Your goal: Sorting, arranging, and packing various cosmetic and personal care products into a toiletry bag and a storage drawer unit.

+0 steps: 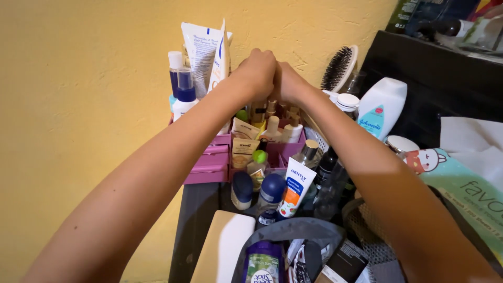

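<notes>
Left hand [258, 71] and right hand [287, 81] — touching — above pink organizer [209, 165].

Two bare forearms (no sleeves or jewellery visible).

1. Both bare forearms reach forward and upward, converging from the lower corners of the view.
2. The left hand [258, 71] is curled into a loose fist, knuckles up.
3. The right hand [287, 81] presses against it, touching; its fingers are hidden, so its grip cannot be told.
</notes>
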